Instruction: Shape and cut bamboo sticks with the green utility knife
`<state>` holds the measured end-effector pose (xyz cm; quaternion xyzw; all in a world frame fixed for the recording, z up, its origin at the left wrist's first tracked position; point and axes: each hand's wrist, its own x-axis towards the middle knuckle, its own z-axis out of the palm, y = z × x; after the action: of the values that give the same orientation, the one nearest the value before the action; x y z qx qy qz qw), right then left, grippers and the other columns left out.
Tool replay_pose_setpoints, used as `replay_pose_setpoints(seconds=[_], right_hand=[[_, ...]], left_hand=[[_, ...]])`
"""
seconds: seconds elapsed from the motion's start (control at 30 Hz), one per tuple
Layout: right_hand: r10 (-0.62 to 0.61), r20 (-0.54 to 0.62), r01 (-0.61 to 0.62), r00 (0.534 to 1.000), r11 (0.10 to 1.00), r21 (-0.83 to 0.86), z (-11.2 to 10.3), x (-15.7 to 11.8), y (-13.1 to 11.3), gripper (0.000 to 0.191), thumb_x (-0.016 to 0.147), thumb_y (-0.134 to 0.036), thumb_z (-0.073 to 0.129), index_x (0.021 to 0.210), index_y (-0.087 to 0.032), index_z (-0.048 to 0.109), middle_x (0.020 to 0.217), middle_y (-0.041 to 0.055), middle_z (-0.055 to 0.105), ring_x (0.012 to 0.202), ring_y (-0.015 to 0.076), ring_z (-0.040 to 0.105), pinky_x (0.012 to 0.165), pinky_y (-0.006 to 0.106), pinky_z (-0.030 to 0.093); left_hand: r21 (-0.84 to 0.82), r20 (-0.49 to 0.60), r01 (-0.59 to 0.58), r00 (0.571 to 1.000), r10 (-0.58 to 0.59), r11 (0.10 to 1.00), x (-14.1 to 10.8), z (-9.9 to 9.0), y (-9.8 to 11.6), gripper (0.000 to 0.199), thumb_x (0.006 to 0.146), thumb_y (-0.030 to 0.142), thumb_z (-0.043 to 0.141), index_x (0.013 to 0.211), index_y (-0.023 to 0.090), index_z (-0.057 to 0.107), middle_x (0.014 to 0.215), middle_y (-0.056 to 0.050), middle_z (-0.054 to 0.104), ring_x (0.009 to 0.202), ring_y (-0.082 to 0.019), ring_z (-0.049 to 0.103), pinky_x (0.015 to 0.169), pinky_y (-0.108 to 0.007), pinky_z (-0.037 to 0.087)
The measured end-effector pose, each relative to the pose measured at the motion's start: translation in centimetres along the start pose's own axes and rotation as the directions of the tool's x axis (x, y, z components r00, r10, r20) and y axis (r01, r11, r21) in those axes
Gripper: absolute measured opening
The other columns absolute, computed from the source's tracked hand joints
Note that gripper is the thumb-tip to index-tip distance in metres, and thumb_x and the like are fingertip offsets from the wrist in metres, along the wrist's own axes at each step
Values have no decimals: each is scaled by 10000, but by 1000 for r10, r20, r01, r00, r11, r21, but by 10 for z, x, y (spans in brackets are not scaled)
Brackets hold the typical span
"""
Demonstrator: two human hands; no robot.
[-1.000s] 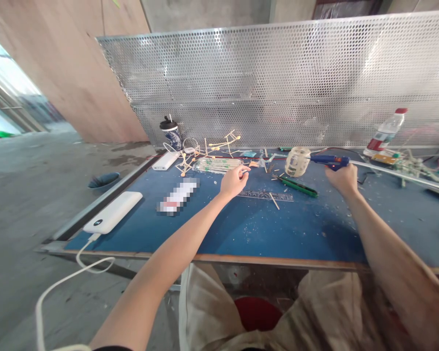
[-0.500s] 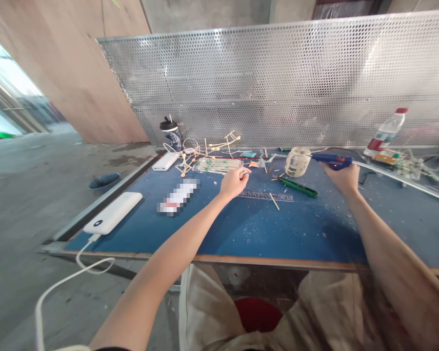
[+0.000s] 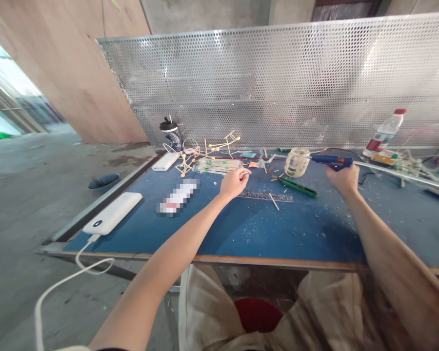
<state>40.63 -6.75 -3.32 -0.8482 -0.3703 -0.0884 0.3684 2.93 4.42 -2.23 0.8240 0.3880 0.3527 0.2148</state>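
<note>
Hands at a blue counter (image 3: 219, 239). Right of the tape roll (image 3: 296, 163), the right hand (image 3: 344, 179) is closed around a blue glue gun (image 3: 332, 161), nozzle toward the roll; contact is unclear. Left of the roll, the left hand (image 3: 234, 182) pinches a small pale piece (image 3: 246, 172), not identifiable. Green-handled pliers (image 3: 299, 187) lie before the roll.

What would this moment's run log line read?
left hand: pinching small pale piece | right hand: holding blue plastic glue gun | between: green-handled pliers on blue tabletop
</note>
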Motion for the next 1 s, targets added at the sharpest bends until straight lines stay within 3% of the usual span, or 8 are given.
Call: replay_pose_setpoints(seconds=[0.4, 0.83, 1.0], right_hand=[[18, -4, -18, 1000, 1000, -12, 1, 2, -1, 387, 966, -425, 655, 1264, -180, 624, 1268, 87, 648, 1101, 232, 652, 930, 456, 572], [-102, -45, 104, 994, 994, 45, -3, -2, -1, 317, 963, -416, 662, 1168, -174, 657, 1160, 65, 682, 1032, 208, 669, 902, 427, 575], [-132, -30, 134, 991, 989, 60, -2, 1, 2, 346, 956, -408, 673, 1228, -199, 639, 1212, 71, 668, 1086, 223, 662, 921, 426, 568]], left_hand=[[19, 16, 10, 1000, -10, 1000, 0, -2, 3, 250, 927, 321, 567, 1065, 248, 763, 763, -24, 717, 731, -179, 654, 686, -264, 435], [29, 26, 27, 999, -27, 999, -3, -4, 8, 242, 919, 331, 583, 1058, 241, 758, 790, -30, 730, 775, -189, 674, 709, -269, 463], [31, 26, 28, 999, -29, 999, -3, -5, 9, 240, 919, 328, 579, 1046, 237, 761, 763, -29, 719, 763, -189, 664, 694, -270, 453]])
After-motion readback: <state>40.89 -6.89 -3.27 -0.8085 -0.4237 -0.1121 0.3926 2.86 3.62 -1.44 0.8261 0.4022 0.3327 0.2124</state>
